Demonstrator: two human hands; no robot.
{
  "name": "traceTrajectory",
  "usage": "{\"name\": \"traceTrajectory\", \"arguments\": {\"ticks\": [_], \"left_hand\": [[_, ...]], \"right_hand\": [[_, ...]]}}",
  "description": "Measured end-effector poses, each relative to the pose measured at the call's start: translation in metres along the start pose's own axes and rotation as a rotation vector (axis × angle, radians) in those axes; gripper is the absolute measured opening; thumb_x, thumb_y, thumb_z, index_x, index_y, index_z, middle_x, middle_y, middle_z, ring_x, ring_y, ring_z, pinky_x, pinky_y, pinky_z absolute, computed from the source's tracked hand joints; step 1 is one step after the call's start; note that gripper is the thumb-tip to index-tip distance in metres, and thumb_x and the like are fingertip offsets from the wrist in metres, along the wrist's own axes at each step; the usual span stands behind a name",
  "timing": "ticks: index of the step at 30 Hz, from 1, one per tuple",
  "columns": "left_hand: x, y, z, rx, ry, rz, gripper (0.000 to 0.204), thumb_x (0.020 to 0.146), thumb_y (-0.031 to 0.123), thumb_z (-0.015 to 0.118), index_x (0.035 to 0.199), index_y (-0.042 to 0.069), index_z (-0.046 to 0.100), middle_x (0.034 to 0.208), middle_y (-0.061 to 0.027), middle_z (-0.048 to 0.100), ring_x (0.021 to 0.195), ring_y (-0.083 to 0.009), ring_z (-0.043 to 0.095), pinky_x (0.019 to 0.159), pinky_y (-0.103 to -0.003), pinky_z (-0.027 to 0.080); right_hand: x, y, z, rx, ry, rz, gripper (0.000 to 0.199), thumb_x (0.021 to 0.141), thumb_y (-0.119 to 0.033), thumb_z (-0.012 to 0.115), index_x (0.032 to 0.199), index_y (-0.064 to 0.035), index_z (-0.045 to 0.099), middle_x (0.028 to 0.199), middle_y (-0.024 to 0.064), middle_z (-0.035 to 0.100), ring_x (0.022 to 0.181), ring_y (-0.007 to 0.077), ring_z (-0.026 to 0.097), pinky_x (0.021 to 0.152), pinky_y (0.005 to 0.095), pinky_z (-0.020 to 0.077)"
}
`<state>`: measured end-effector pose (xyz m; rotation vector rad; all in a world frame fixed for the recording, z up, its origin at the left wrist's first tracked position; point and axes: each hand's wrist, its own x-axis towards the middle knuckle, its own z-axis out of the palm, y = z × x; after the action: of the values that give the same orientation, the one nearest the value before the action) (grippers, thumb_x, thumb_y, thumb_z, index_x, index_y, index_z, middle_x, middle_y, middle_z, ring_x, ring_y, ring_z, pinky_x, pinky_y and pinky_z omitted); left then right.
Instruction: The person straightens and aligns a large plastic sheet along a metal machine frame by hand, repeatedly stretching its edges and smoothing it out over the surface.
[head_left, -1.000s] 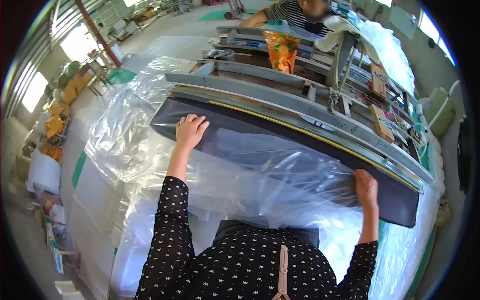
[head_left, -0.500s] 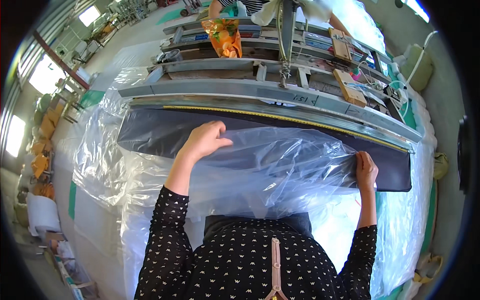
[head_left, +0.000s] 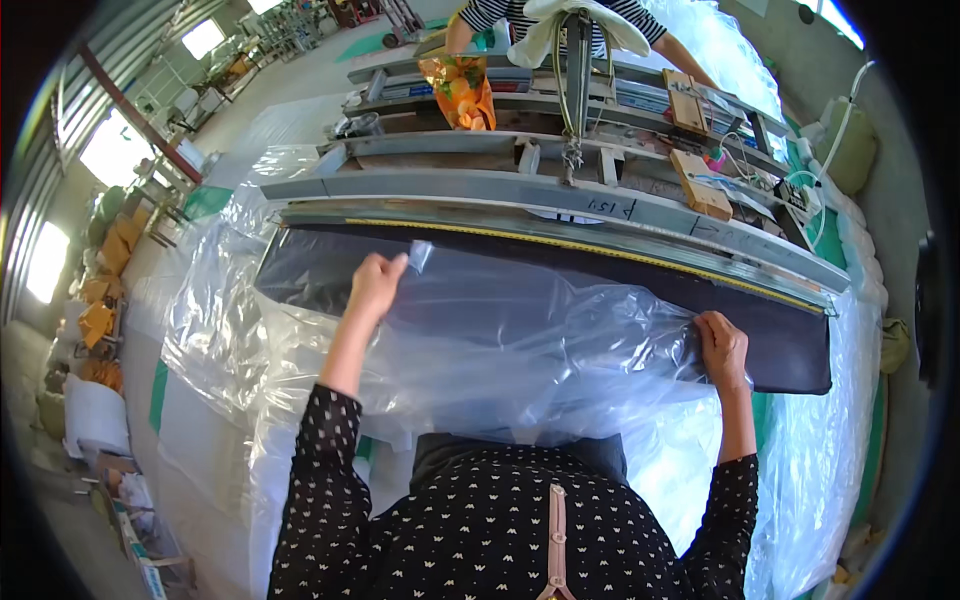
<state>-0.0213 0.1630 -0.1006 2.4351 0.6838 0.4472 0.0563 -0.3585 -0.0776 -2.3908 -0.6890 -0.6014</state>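
Clear plastic film [head_left: 480, 350] lies in wrinkles over a long dark work surface [head_left: 770, 345] in front of me. My left hand [head_left: 378, 285] is closed in a pinch on the film toward the left, and a small fold of it [head_left: 421, 257] sticks up beyond the fingertips. Farther right, my right hand [head_left: 722, 348] grips the film's gathered edge. Right of that hand the dark surface shows bare. Along its far side runs a yellow measuring tape [head_left: 560, 236].
Behind the tape stands a grey metal frame [head_left: 450, 190] carrying an orange patterned bag [head_left: 462, 95] and wooden blocks [head_left: 700, 185]. A person in a striped top [head_left: 630, 20] is on the far side. Loose film [head_left: 215, 320] hangs at the left; boxes [head_left: 100, 310] line the wall.
My left hand has gone from loosely spread fingers to a pinch on the film, raising a fold. The right hand keeps its grip. The whole view has shifted slightly.
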Motion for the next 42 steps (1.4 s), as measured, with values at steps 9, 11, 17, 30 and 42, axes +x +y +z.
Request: {"name": "traceTrajectory", "arguments": {"ticks": [9,11,17,30,42], "left_hand": [[-0.009,0.053,-0.022,0.202,-0.132,0.052,0.039,0.073,0.041,0.063,0.071,0.002,0.059,0.069,-0.0129,0.061,0.068,-0.0287,0.060,0.061,-0.037,0.045],[0.010,0.046,-0.007,0.236,-0.156,0.101,0.036,0.072,0.039,0.065,0.071,0.003,0.059,0.071,-0.0134,0.061,0.070,-0.0300,0.060,0.062,-0.038,0.045],[0.041,0.039,0.022,0.153,-0.364,0.173,0.023,0.072,0.028,0.065,0.075,0.005,0.060,0.074,-0.0132,0.062,0.074,-0.0308,0.060,0.064,-0.039,0.045],[-0.002,0.062,0.045,-0.056,-0.094,0.252,0.017,0.075,0.020,0.063,0.077,0.004,0.058,0.067,-0.0080,0.059,0.061,-0.0210,0.057,0.059,-0.031,0.044],[0.001,0.077,0.018,0.192,-0.051,0.522,0.025,0.067,0.024,0.069,0.087,0.013,0.059,0.083,-0.0044,0.052,0.091,-0.0245,0.049,0.080,-0.035,0.038]], "right_hand": [[-0.008,0.002,-0.003,-0.068,0.024,-0.009,0.005,0.077,-0.004,0.059,0.075,-0.0018,0.055,0.070,0.0137,0.056,0.062,0.0325,0.057,0.052,0.0324,0.0452],[-0.006,0.000,-0.003,-0.077,0.032,-0.019,0.005,0.078,-0.004,0.059,0.075,-0.0017,0.055,0.070,0.0135,0.056,0.062,0.0323,0.057,0.052,0.0325,0.0453],[-0.006,-0.001,-0.001,-0.081,0.047,0.014,0.006,0.078,-0.005,0.058,0.075,-0.0016,0.055,0.070,0.0136,0.056,0.063,0.0323,0.057,0.053,0.0329,0.0452],[-0.025,0.003,-0.056,-0.170,0.029,0.110,0.009,0.076,-0.001,0.061,0.072,0.0000,0.053,0.063,0.0122,0.050,0.053,0.0272,0.051,0.048,0.0295,0.0397],[-0.040,-0.044,-0.095,-0.249,0.180,-0.059,0.010,0.078,-0.001,0.061,0.073,-0.0008,0.053,0.058,0.0093,0.046,0.047,0.0181,0.043,0.043,0.0251,0.0320]]}}
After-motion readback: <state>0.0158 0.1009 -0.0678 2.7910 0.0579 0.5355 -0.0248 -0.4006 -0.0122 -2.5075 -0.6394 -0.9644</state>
